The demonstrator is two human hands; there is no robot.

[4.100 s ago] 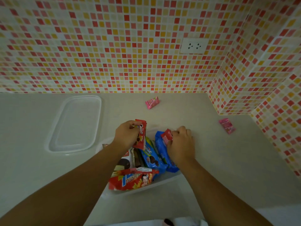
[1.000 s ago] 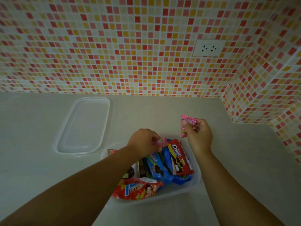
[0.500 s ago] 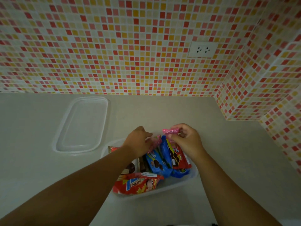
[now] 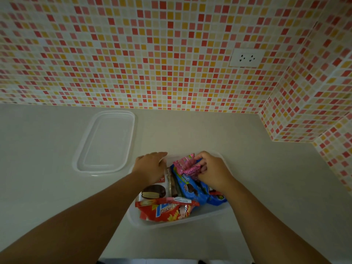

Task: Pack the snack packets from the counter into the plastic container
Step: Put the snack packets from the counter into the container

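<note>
The clear plastic container (image 4: 177,221) sits on the counter in front of me, filled with snack packets. A red potato snack bag (image 4: 165,210) lies at its near end, a chocolate pie packet (image 4: 153,191) at its left and blue cookie packets (image 4: 189,189) in the middle. My right hand (image 4: 212,171) pinches small pink packets (image 4: 185,164) over the container's far end, on top of the blue packets. My left hand (image 4: 150,165) lies flat on the container's far left corner with nothing in its fingers. The container's far rim is hidden by both hands.
The container's clear lid (image 4: 106,141) lies flat on the counter to the left, near the tiled wall. A white wall socket (image 4: 246,57) is set in the mosaic tiles at the upper right. A tiled corner (image 4: 285,126) juts in on the right.
My right hand has brought its pink packet down onto the blue packets in the container. My left hand let go of its pink packet and slid to the container's left corner.
</note>
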